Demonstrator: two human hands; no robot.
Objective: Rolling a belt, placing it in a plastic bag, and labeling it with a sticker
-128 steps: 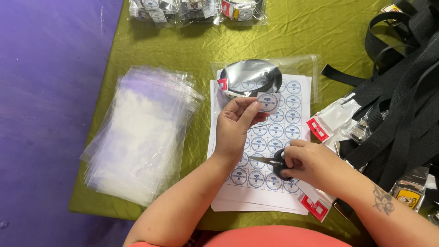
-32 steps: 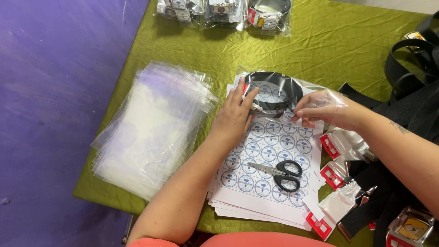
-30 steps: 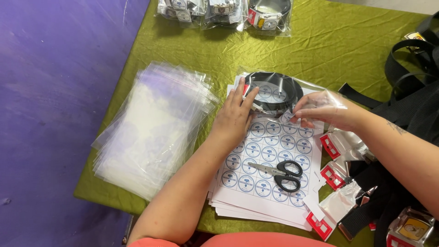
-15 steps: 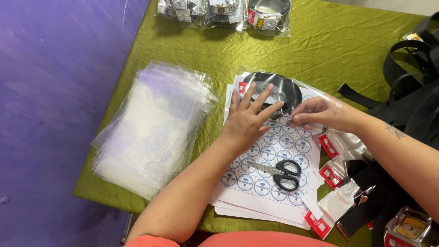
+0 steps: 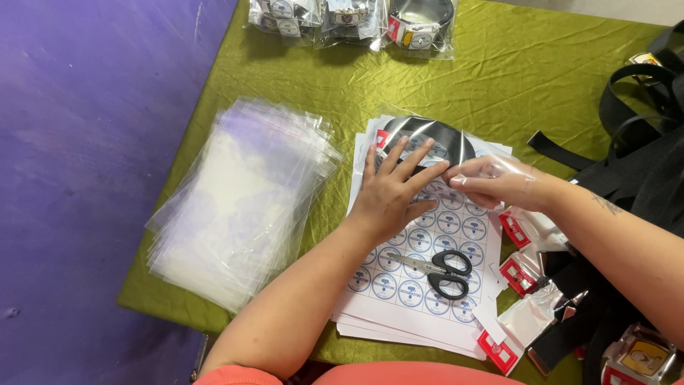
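On the sticker sheet (image 5: 427, 274), your left hand (image 5: 390, 194) lies flat with fingers spread wide, gripping nothing, pressing down the clear bag (image 5: 456, 153) that holds a coiled black belt (image 5: 427, 137). Just right of those fingertips, your right hand (image 5: 499, 184) pinches the bag's edge between thumb and fingers, wrist angled inward. Below both hands, black-handled scissors (image 5: 442, 269) rest on the sheet.

Green-clothed table (image 5: 541, 78) under clear bags (image 5: 242, 199), sticker sheets (image 5: 420, 299), black belts (image 5: 641, 142).

Olive-green cloth (image 5: 541, 78) covering the table, purple floor (image 5: 78, 178) to its left, soft even light
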